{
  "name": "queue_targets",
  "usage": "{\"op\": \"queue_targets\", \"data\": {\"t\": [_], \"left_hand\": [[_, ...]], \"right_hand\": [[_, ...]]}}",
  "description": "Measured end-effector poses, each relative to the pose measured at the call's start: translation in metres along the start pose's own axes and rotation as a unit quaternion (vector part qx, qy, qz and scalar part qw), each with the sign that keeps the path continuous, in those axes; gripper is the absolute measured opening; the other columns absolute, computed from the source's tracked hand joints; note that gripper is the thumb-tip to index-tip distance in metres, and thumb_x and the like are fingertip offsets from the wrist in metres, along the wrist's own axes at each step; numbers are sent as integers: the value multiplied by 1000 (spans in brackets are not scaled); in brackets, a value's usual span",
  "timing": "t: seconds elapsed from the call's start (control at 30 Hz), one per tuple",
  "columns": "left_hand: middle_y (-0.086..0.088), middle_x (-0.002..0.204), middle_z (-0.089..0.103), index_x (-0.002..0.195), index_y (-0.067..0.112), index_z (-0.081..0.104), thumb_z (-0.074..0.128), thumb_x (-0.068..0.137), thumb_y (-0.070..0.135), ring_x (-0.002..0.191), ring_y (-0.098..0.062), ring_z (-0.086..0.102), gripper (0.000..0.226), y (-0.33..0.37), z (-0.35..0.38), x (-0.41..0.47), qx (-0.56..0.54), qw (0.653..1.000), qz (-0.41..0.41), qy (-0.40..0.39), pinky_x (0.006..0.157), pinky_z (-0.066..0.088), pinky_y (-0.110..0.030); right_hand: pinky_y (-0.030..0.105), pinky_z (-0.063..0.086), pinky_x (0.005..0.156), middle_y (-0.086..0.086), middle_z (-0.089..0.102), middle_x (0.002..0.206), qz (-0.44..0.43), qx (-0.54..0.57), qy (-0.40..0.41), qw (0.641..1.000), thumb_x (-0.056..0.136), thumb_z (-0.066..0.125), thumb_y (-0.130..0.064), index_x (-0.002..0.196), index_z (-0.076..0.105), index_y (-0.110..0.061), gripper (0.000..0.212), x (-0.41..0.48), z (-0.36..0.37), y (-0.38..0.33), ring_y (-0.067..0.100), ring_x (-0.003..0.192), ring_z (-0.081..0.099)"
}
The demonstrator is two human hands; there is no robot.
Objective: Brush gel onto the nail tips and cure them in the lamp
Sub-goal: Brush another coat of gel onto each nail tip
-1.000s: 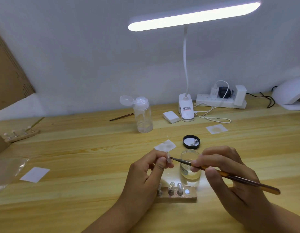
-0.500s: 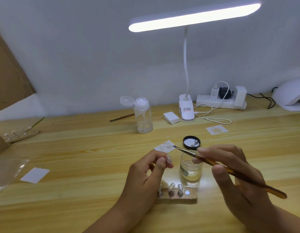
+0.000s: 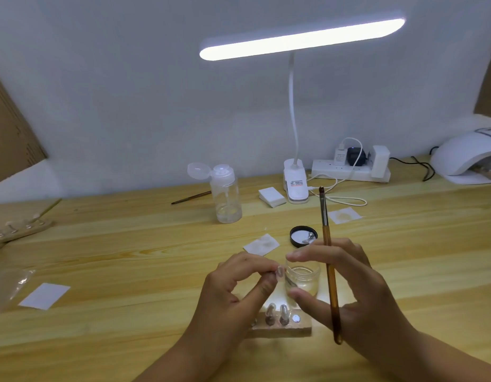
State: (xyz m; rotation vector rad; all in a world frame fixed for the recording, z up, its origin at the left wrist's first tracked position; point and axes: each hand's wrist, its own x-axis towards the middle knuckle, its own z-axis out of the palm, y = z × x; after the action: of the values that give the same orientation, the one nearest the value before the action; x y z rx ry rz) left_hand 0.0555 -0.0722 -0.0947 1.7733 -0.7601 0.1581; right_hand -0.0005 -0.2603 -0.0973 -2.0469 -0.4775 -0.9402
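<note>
Now the left hand [image 3: 233,293] pinches a nail tip [image 3: 280,271] while the right hand [image 3: 357,293] holds the brush [image 3: 325,230] upright.

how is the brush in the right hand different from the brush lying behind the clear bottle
The held brush stands nearly upright, bristles up; the spare brush lies flat on the table. The right hand holds the held brush; no hand touches the spare brush, partly hidden behind the bottle. Both are slim with brown handles.

Curing lamp [image 3: 467,161] cut off at rt edge; left hand [image 3: 233,293] hides holder [image 3: 294,330] end.
</note>
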Motion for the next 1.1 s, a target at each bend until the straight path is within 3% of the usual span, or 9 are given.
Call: {"op": "queue_targets", "data": {"t": [0.07, 0.13, 0.33, 0.57, 0.7, 1.1], "left_hand": [[9, 99, 72, 94, 34, 75, 67, 88, 32, 102, -22, 65, 10, 0, 1, 0, 3, 1000, -1, -2, 88, 50, -44], [12, 99, 73, 96, 34, 74, 64, 86, 37, 102, -21, 65, 14, 1, 1, 0, 11, 1000, 9, 1, 89, 48, -48], [18, 97, 72, 98, 39, 72, 62, 84, 42, 103, -20, 63, 18, 1, 1, -1, 58, 998, 24, 5, 92, 41, -31], [19, 94, 72, 97, 34, 72, 62, 84, 41, 102, -15, 62, 18, 3, 1, -2, 69, 997, 36, 7, 92, 39, -31], [20, 95, 72, 97, 36, 72, 61, 84, 40, 103, -17, 62, 18, 3, 2, -2, 79, 996, 32, 3, 92, 35, -23], [16, 88, 70, 81, 26, 75, 58, 85, 33, 94, -8, 65, 19, 9, 4, -2, 89, 995, 51, -4, 95, 33, -34]], "right_hand": [[33, 46, 95, -12, 65, 111, -7, -2, 2, 1000, 77, 74, -41, 113, 61, -37, 39, 0, 2, 0, 17, 112, 57], [34, 46, 94, -17, 64, 110, -16, -4, 4, 1000, 77, 74, -39, 112, 61, -35, 37, 0, 4, 0, 15, 111, 57], [35, 47, 92, -20, 63, 110, -18, -11, 8, 1000, 79, 73, -39, 111, 60, -34, 35, -1, 6, 2, 13, 112, 57], [29, 45, 92, -21, 63, 110, -18, -16, 5, 1000, 80, 72, -40, 110, 60, -33, 33, -1, 6, 1, 9, 112, 57], [30, 46, 93, -19, 64, 109, -12, -9, 6, 1000, 81, 72, -40, 110, 61, -34, 32, -1, 6, 1, 11, 111, 58], [37, 48, 88, -8, 68, 103, -19, 6, 0, 1000, 82, 72, -35, 107, 60, -34, 27, -1, 6, 0, 16, 105, 61]]}}
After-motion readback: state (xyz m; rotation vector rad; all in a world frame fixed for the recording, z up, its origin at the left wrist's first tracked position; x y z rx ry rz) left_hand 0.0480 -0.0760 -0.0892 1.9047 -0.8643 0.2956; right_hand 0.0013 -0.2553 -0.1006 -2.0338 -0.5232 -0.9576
